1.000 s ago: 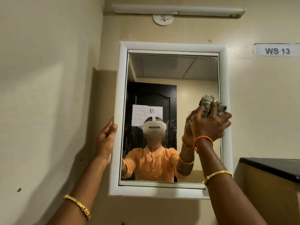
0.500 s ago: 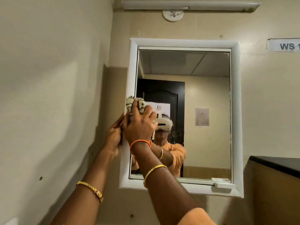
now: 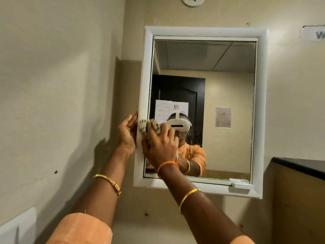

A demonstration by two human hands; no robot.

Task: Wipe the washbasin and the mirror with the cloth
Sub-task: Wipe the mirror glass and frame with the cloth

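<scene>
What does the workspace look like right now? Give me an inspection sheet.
Surface: mirror in a white frame on a beige wall; washbasin not in view.
Job's things: cloth bunched against the mirror's left edge.
Clutter: small white tab on the frame's lower right ledge.
Grippers: right hand presses the cloth to the glass; left hand rests on the frame's outer left side.
Cables: nothing seen.
Surroundings: dark counter at right, partly cropped wall sign, round fitting above.
</scene>
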